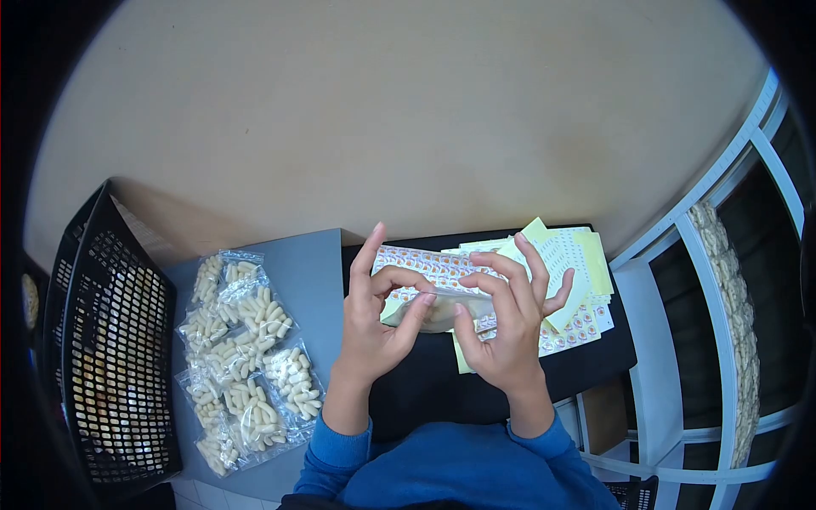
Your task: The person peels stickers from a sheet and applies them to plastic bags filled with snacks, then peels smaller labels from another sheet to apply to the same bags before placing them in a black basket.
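Between my two hands is a small clear plastic bag (pixel 440 313) with something pale inside, its top edge facing up. My left hand (pixel 378 319) pinches the bag's left upper edge between thumb and index finger. On the right side, my right hand (pixel 508 327) pinches the same edge with thumb and fingertips, its other fingers spread. Under and behind the bag lie sheets of round orange-and-white stickers (pixel 442 265), partly hidden by my hands. Several yellow backing sheets (pixel 571 293) are spread among them to the right.
Several clear bags of pale, finger-shaped pieces (pixel 246 340) lie on a grey surface (pixel 310 263) at left. Beside them stands a tall black plastic basket (pixel 115 365). The sheets rest on a black surface (pixel 399 391) against a beige wall (pixel 408 127). A white-framed rack (pixel 714 323) stands at right.
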`<act>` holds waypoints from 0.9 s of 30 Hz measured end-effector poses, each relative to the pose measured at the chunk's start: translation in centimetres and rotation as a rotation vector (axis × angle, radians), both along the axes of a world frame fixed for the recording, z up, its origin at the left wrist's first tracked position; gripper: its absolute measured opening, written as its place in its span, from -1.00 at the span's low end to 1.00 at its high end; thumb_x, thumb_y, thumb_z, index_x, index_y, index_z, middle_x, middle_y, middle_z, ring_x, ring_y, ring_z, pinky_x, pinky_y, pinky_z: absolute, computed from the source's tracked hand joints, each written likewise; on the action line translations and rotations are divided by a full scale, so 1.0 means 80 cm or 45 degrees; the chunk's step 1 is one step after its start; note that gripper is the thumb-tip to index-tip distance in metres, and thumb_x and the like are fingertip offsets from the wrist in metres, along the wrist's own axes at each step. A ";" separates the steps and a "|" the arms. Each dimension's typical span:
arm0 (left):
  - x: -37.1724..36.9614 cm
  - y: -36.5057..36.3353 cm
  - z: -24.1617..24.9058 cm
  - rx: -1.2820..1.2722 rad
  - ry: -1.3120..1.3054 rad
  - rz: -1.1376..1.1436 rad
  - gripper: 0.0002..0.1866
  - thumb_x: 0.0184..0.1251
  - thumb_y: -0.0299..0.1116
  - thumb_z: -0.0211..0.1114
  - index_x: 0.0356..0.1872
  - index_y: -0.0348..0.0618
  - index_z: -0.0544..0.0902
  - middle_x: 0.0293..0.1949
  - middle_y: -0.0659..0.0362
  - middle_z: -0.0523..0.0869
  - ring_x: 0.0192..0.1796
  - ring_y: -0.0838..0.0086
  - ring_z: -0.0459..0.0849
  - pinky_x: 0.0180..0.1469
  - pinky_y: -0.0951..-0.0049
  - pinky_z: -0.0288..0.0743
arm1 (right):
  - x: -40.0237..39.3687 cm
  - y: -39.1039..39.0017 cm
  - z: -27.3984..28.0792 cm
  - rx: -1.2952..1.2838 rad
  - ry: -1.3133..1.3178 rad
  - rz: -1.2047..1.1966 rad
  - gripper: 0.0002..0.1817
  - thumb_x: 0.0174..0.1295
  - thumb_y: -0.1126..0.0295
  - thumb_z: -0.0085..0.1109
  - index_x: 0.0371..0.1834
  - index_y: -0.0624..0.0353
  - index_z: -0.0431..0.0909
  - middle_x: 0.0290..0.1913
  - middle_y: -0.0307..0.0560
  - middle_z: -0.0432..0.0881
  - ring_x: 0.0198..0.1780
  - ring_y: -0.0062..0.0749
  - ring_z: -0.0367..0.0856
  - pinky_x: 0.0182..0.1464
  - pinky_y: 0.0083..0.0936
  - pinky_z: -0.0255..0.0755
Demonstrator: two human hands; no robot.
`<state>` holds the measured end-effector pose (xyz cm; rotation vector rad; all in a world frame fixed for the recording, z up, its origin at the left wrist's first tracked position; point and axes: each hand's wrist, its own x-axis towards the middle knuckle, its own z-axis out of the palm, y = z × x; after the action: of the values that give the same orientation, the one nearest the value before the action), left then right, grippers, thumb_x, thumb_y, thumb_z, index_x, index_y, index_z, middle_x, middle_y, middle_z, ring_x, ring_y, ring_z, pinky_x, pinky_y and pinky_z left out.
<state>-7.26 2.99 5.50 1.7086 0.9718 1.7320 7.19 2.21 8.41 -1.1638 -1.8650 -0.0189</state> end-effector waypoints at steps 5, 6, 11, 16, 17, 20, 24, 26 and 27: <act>-0.001 -0.001 0.001 0.033 0.030 -0.039 -0.19 0.01 -0.67 0.18 0.29 -0.32 -0.07 -0.43 0.14 0.59 -0.30 0.53 0.58 -0.12 0.52 0.43 | -0.003 0.003 -0.003 0.047 -0.065 -0.018 -0.95 -0.10 0.36 0.16 -0.56 -0.03 0.48 -0.10 -0.37 0.53 0.28 -0.18 0.15 0.22 0.11 -0.69; -0.002 -0.002 0.002 0.060 0.083 -0.075 -0.17 0.02 -0.70 0.16 0.30 -0.29 -0.13 -0.39 0.13 0.56 -0.28 0.53 0.55 -0.10 0.51 0.43 | -0.004 0.003 -0.003 0.058 -0.065 -0.023 -0.95 -0.09 0.37 0.16 -0.56 -0.03 0.47 -0.09 -0.37 0.53 0.28 -0.18 0.15 0.22 0.11 -0.69; -0.003 -0.004 0.005 0.112 0.127 -0.048 -0.14 0.00 -0.69 0.17 0.31 -0.31 -0.15 -0.41 0.14 0.56 -0.32 0.54 0.55 -0.13 0.56 0.41 | -0.006 0.004 -0.004 0.100 -0.067 0.004 -0.93 -0.10 0.39 0.18 -0.58 -0.04 0.47 -0.07 -0.39 0.53 0.28 -0.20 0.16 0.22 0.11 -0.70; 0.000 -0.003 0.005 0.122 0.081 0.033 -0.17 -0.03 -0.61 0.23 0.29 -0.36 -0.03 -0.51 0.16 0.60 -0.37 0.53 0.61 -0.14 0.52 0.42 | -0.006 0.003 -0.003 0.112 -0.081 0.020 -0.92 -0.10 0.40 0.19 -0.59 -0.04 0.47 -0.07 -0.39 0.53 0.28 -0.21 0.16 0.22 0.11 -0.70; -0.002 -0.003 0.005 0.143 0.117 0.034 -0.19 -0.02 -0.62 0.22 0.29 -0.36 -0.02 -0.50 0.15 0.60 -0.36 0.52 0.61 -0.14 0.51 0.43 | -0.006 0.002 -0.002 0.090 -0.076 0.030 -0.92 -0.09 0.40 0.19 -0.59 -0.04 0.47 -0.06 -0.39 0.53 0.28 -0.22 0.16 0.22 0.11 -0.70; -0.001 -0.005 0.006 0.137 0.149 0.029 -0.21 -0.01 -0.62 0.20 0.28 -0.35 -0.01 -0.48 0.14 0.60 -0.36 0.51 0.61 -0.12 0.50 0.43 | -0.008 0.001 0.000 0.063 -0.054 0.048 -0.93 -0.07 0.39 0.19 -0.59 -0.04 0.48 -0.06 -0.39 0.53 0.28 -0.22 0.16 0.22 0.11 -0.69; -0.001 -0.005 0.005 0.177 0.269 0.045 -0.24 0.00 -0.63 0.18 0.28 -0.35 0.03 -0.45 0.13 0.60 -0.36 0.49 0.61 -0.10 0.47 0.42 | -0.008 0.003 -0.008 0.119 -0.054 0.058 -0.94 -0.04 0.40 0.18 -0.57 -0.03 0.50 -0.09 -0.39 0.52 0.29 -0.22 0.16 0.23 0.09 -0.67; -0.001 -0.005 0.006 0.165 0.246 0.036 -0.25 0.00 -0.64 0.18 0.27 -0.34 0.05 -0.46 0.13 0.60 -0.36 0.49 0.61 -0.10 0.47 0.42 | -0.008 0.004 -0.010 0.103 -0.036 0.073 -0.94 -0.03 0.40 0.17 -0.57 -0.02 0.50 -0.10 -0.39 0.52 0.29 -0.23 0.16 0.23 0.09 -0.67; -0.001 -0.005 0.006 0.153 0.224 0.025 -0.26 0.00 -0.64 0.18 0.27 -0.34 0.07 -0.46 0.13 0.60 -0.36 0.48 0.61 -0.11 0.47 0.42 | -0.008 0.005 -0.011 0.087 -0.018 0.087 -0.94 -0.03 0.41 0.17 -0.57 -0.02 0.50 -0.12 -0.39 0.52 0.29 -0.23 0.15 0.24 0.08 -0.66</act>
<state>-7.34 2.56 5.98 1.9615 0.9803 1.7052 6.57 2.58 7.52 -1.0558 -1.9008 -0.0523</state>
